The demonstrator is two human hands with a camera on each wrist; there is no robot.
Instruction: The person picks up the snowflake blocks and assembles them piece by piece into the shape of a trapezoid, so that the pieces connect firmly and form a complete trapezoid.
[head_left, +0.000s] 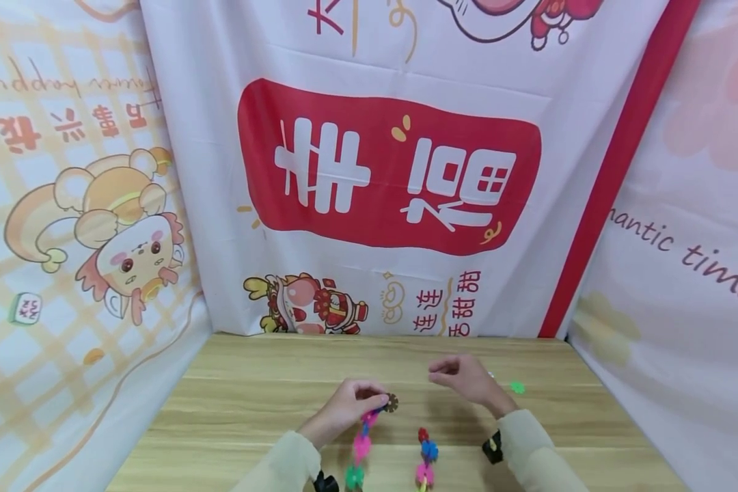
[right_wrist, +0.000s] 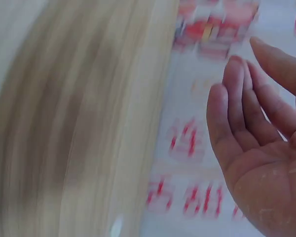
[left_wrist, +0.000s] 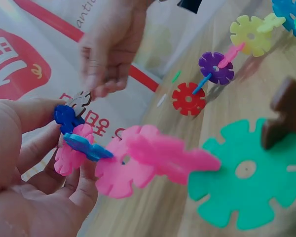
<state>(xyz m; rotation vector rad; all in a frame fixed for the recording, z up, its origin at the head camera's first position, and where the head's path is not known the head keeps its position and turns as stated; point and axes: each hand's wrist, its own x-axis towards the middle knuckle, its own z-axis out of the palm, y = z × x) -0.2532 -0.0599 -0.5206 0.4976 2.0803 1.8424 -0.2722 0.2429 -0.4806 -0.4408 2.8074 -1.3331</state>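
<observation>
My left hand (head_left: pixel 346 410) pinches the upper end of a chain of slotted plastic snowflake discs. At that end sits a brown disc (head_left: pixel 391 402), beside a blue disc (left_wrist: pixel 66 118) by the fingertips. Several pink discs (left_wrist: pixel 123 173) follow, with a blue one between them, down to a teal disc (left_wrist: pixel 266 187) and another brown piece (left_wrist: pixel 286 111) that is cut off by the frame. To the right of the chain, my right hand (head_left: pixel 463 377) is raised over the table; its palm (right_wrist: pixel 271 173) is bare and the fingers are gently bent, holding nothing.
A second disc chain lies on the wooden table (head_left: pixel 252 383), with a red disc (left_wrist: pixel 188 98), a purple disc (left_wrist: pixel 207 64) and a yellow disc (left_wrist: pixel 249 37). Beyond the right hand are a loose green disc (head_left: pixel 517 387) and a small white piece (head_left: pixel 491 374). Printed cloth (head_left: pixel 209 171) surrounds the table.
</observation>
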